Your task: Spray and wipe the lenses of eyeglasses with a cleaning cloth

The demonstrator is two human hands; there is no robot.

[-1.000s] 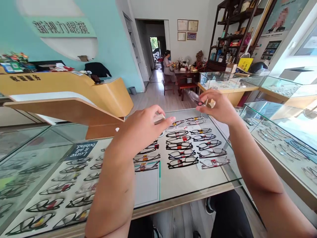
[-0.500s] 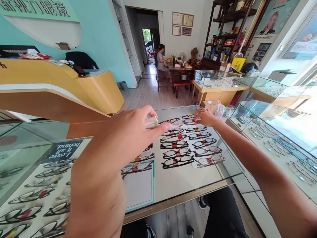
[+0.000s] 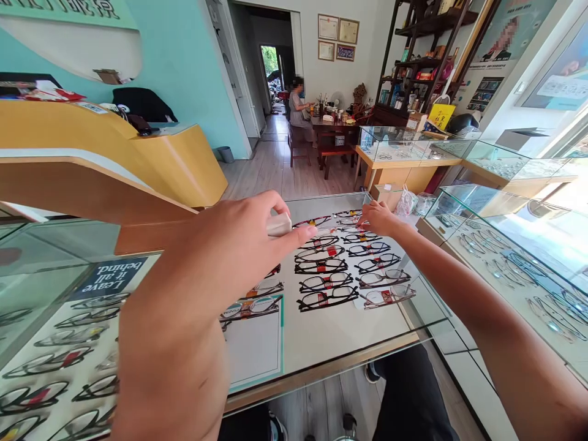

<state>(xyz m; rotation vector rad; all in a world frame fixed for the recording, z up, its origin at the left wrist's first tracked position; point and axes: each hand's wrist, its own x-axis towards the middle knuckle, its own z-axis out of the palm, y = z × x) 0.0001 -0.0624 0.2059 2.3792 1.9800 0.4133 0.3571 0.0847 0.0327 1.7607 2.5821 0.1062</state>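
My left hand hovers over the glass display case with its fingers closed around a small pale block. My right hand reaches into the far end of the case. Its fingers are curled down onto the topmost pair of glasses in the right column of frames. Below it lie rows of dark-rimmed glasses with red tags on a white tray.
More glasses fill the left part of the case. A second glass counter runs along the right. An orange reception desk stands at the left. A person sits at a wooden table far back. My dark-trousered legs show below.
My right hand came down from above the case, where it held a pair of glasses, to the top of the right column. The view shifted right. My left hand stayed raised.
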